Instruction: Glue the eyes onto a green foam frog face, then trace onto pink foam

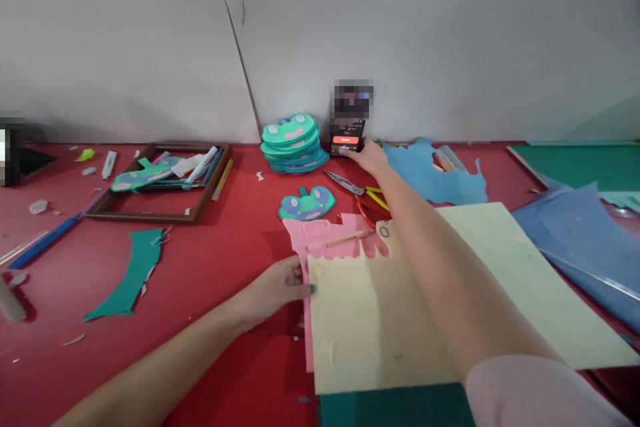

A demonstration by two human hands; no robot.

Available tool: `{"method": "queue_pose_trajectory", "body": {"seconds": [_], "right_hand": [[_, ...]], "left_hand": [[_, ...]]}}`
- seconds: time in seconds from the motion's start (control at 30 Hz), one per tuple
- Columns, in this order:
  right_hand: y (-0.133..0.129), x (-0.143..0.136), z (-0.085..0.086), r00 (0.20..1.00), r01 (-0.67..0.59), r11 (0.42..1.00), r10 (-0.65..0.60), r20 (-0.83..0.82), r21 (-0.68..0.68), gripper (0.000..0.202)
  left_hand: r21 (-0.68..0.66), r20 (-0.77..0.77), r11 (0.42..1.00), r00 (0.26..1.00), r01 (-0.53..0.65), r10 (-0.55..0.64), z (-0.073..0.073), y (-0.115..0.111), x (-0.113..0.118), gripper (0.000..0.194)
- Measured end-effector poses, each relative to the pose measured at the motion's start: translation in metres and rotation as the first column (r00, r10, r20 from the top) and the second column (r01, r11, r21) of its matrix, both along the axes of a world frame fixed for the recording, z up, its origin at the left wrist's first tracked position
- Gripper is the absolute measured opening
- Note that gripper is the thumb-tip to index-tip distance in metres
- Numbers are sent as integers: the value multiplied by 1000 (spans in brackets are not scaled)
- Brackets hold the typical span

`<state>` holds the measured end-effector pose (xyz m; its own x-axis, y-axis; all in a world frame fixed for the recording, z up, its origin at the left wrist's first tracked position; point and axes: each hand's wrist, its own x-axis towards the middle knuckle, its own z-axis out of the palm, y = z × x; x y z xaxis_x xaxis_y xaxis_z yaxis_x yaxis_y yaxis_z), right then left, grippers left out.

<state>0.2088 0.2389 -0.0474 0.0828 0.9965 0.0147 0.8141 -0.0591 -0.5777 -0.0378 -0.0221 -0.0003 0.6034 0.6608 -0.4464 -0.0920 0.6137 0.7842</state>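
- Here, the left hand [280,287] pinches the cream paper sheet's [380,327] edge on the red table [225,260].
- Right hand [369,155], fingers extended, touches the phone [347,137] propped against the wall.

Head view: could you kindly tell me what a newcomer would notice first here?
The stack of green frog cutouts against the wall stands out on the red table. Beside it, the right hand touches a propped phone, while the left hand holds the edge of a cream sheet over pink paper.
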Motion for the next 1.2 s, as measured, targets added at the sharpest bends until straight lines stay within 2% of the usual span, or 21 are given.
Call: {"method": "queue_pose_trajectory", "body": {"seconds": [0.17, 0.3, 0.5, 0.83, 1.2], "right_hand": [[2, 3, 4, 993, -29, 999, 25, -113, -36, 88], [5, 4, 8, 979, -8, 996, -11, -205, -93, 86], [9, 1, 12, 976, 17, 989, -48, -214, -146, 90], [9, 0, 10, 979, -9, 997, -8, -202, -81, 94], [10, 0, 9, 989, 25, 995, -38, -142, -92, 96]], "left_hand": [[2, 19, 1000, 1000, -2, 2, -2, 0, 0, 47], [1, 17, 1000, 1000, -4, 4, -1, 0, 1, 47], [0, 15, 1000, 1000, -3, 3, 0, 2, 1, 45], [-6, 19, 1000, 1000, -7, 7, 1, 0, 1, 45], [-3, 20, 1000, 1000, -9, 9, -2, -1, 0, 46]]}}
